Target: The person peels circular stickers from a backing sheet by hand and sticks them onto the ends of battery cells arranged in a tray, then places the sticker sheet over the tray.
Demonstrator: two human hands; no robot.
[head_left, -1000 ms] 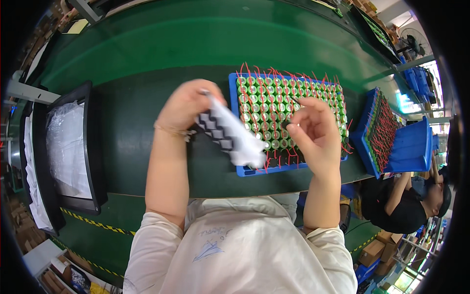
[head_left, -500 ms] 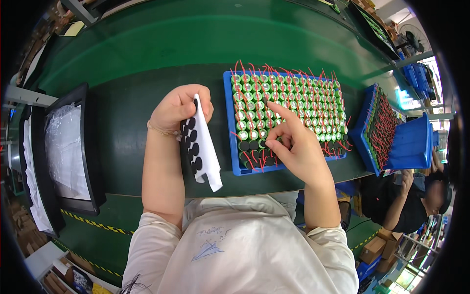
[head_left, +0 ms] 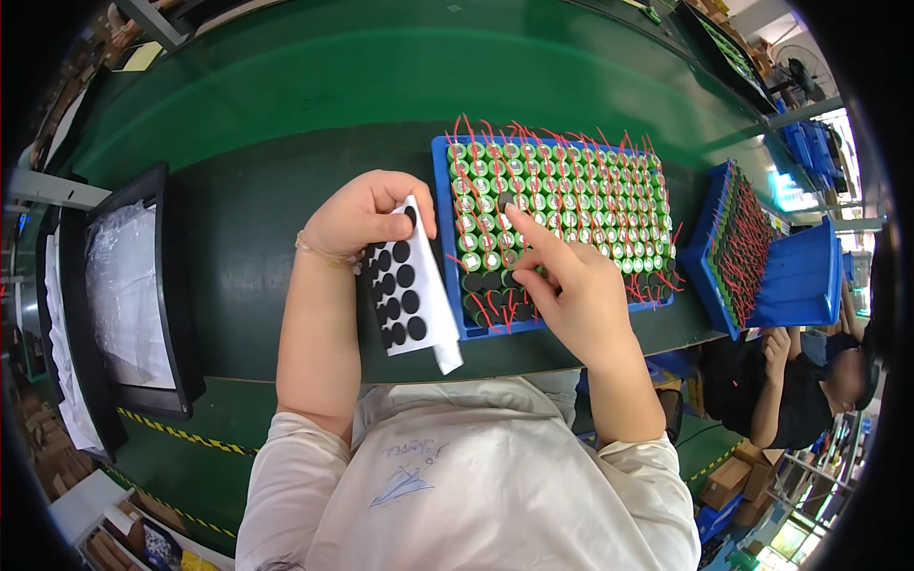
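My left hand (head_left: 371, 219) is closed on the upper end of a white backing sheet (head_left: 433, 319) that carries rows of black round stickers (head_left: 408, 302). The sheet hangs beside the left edge of a blue tray (head_left: 445, 205). Upright green cylindrical battery cells (head_left: 628, 205) with red wires fill the tray, and black discs cover the cell tops in its nearest rows. Over the tray is my right hand (head_left: 576, 290), index finger stretched out and the other fingers curled. A single black round sticker (head_left: 506, 201) shows at that fingertip, above the left-side cells; whether it touches a cell is unclear.
To the right stands another blue tray (head_left: 709, 271) of wired cells, beside a blue bin (head_left: 795, 285). A black tray (head_left: 171, 381) with clear plastic film lies at the left. Another person (head_left: 781, 390) in dark clothing is at the lower right.
The sticker sheet has turned to show its face more and shifted slightly right. My right index fingertip has moved a little left with the black sticker, which is now more visible.
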